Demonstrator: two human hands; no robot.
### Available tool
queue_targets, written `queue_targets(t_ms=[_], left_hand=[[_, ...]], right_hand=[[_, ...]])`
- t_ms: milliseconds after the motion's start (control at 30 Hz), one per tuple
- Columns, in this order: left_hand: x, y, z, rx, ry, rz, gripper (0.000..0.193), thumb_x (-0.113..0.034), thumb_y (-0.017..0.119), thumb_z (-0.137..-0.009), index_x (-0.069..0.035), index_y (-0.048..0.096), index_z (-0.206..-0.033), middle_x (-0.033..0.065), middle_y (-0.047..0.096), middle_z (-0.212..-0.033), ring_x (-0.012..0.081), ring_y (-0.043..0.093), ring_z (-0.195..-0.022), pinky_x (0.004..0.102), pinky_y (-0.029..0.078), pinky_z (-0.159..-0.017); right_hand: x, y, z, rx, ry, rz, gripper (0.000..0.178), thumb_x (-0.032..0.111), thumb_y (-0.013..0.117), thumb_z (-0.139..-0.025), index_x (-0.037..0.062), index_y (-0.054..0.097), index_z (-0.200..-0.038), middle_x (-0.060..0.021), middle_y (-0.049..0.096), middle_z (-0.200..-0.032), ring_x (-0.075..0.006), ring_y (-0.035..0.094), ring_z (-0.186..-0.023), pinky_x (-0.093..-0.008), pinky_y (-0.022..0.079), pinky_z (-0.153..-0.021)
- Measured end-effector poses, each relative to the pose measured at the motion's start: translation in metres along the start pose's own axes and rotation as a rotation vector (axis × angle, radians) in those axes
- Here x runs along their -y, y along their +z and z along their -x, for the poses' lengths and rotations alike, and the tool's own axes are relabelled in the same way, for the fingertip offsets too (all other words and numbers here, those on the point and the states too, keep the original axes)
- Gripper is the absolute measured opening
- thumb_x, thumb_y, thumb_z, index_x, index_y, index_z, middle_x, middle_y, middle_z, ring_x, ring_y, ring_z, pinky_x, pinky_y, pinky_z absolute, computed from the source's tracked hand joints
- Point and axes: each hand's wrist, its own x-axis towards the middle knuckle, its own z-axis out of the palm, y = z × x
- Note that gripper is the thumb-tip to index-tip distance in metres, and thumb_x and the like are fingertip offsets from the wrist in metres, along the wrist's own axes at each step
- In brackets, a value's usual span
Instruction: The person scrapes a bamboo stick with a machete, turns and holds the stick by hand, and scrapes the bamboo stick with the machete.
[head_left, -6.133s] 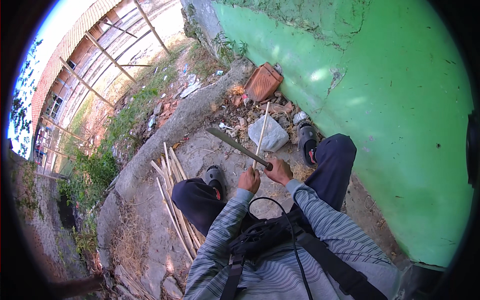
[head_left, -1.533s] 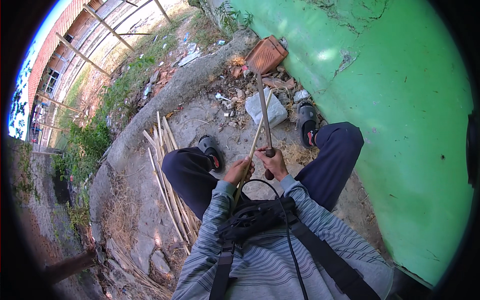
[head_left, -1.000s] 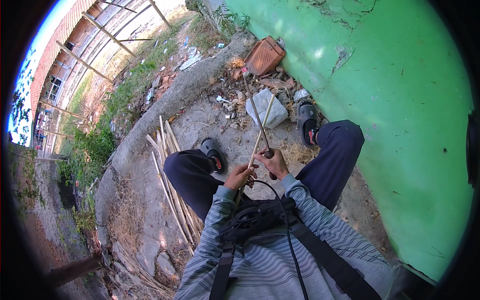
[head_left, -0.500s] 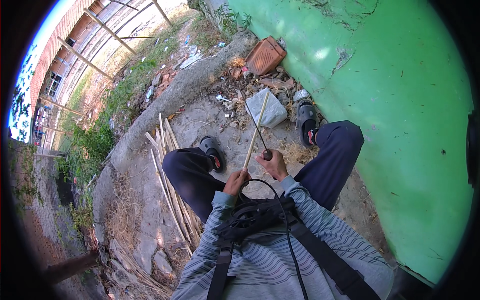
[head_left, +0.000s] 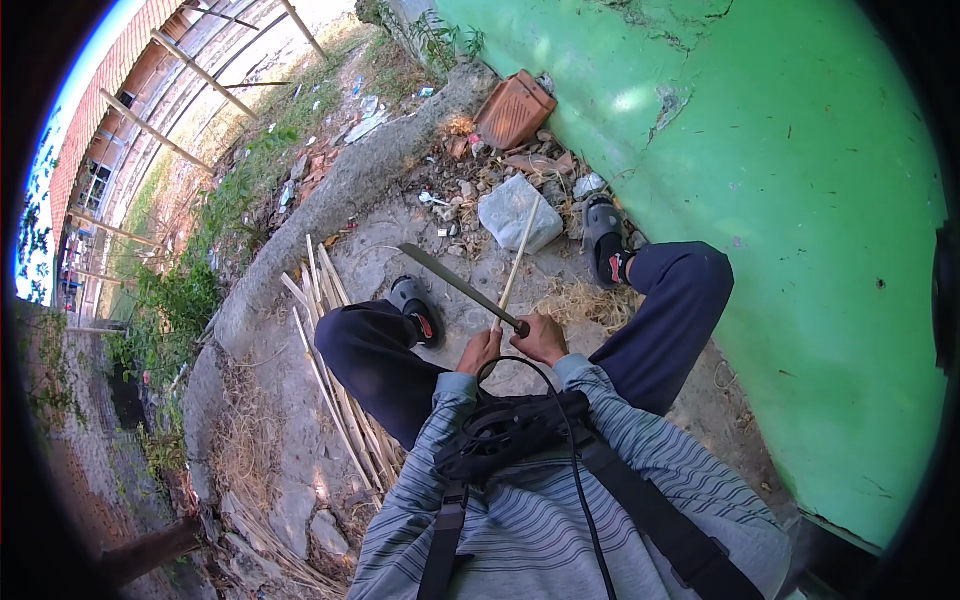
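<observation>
My left hand (head_left: 480, 352) is closed round the near end of a thin pale bamboo strip (head_left: 521, 255), which points away from me toward a grey stone block (head_left: 519, 214). In my right hand (head_left: 541, 340) I grip the handle of a machete (head_left: 455, 280). Its long dark blade slants to the far left and crosses over the strip close to my hands. Blade and strip meet or nearly meet there; whether they touch I cannot tell. The strip's lower end is hidden in my left hand.
A bundle of split bamboo strips (head_left: 345, 370) lies left of my left leg. Rubble and an orange clay roof tile (head_left: 514, 110) lie ahead. A green wall (head_left: 760, 220) rises on the right, and a low concrete kerb (head_left: 310, 235) curves along the left.
The machete has turned from pointing ahead, edge-on, to lying across the strip toward the left, with its flat side showing. My left hand keeps hold of the strip.
</observation>
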Motion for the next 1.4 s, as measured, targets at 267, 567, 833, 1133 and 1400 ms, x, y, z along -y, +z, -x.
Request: queue_targets(t_ms=[267, 567, 833, 1133, 1400], left_hand=[[0.035, 0.023, -0.029, 0.096, -0.43, -0.04, 0.067, -0.051, 0.041, -0.105, 0.009, 0.071, -0.103, 0.0388, 0.067, -0.106, 0.0523, 0.065, -0.108, 0.0543, 0.049, -0.095], [0.04, 0.034, -0.05, 0.04, -0.431, -0.095, 0.067, -0.048, 0.044, -0.103, 0.013, 0.07, -0.108, 0.041, 0.066, -0.11, 0.0535, 0.065, -0.112, 0.0543, 0.048, -0.1], [0.035, 0.039, -0.055, 0.085, -0.443, -0.062, 0.066, -0.048, 0.044, -0.103, 0.013, 0.07, -0.109, 0.04, 0.067, -0.11, 0.0533, 0.064, -0.113, 0.0541, 0.048, -0.101], [0.06, 0.051, -0.054, 0.012, -0.456, -0.087, 0.065, -0.049, 0.045, -0.102, 0.01, 0.071, -0.106, 0.0382, 0.067, -0.107, 0.0532, 0.064, -0.11, 0.0548, 0.048, -0.098], [0.05, 0.043, -0.055, 0.109, -0.493, -0.021, 0.068, -0.05, 0.044, -0.101, 0.012, 0.069, -0.111, 0.0394, 0.066, -0.114, 0.0527, 0.064, -0.115, 0.0542, 0.048, -0.102]], right_hand=[[-0.024, 0.031, -0.013, 0.2, 0.106, 0.064, 0.029, 0.028, 0.076, -0.073, 0.008, 0.073, -0.093, -0.0211, 0.074, -0.092, -0.0425, 0.071, -0.092, -0.0499, 0.057, -0.082], [-0.053, 0.04, -0.04, 0.283, 0.075, 0.136, 0.028, 0.031, 0.077, -0.07, 0.0097, 0.075, -0.089, -0.0202, 0.074, -0.09, -0.0415, 0.072, -0.089, -0.0495, 0.057, -0.081], [-0.065, 0.046, -0.045, 0.221, 0.021, 0.161, 0.026, 0.03, 0.076, -0.072, 0.0113, 0.075, -0.091, -0.0196, 0.074, -0.09, -0.0405, 0.072, -0.09, -0.0499, 0.057, -0.082], [-0.065, 0.039, -0.06, 0.23, 0.102, 0.117, 0.028, 0.029, 0.076, -0.072, 0.0055, 0.074, -0.088, -0.0184, 0.073, -0.084, -0.0379, 0.072, -0.083, -0.0461, 0.057, -0.078], [-0.076, 0.039, -0.069, 0.276, 0.155, 0.116, 0.027, 0.028, 0.077, -0.07, 0.0047, 0.072, -0.083, -0.0195, 0.073, -0.082, -0.0374, 0.072, -0.08, -0.0456, 0.057, -0.076]])
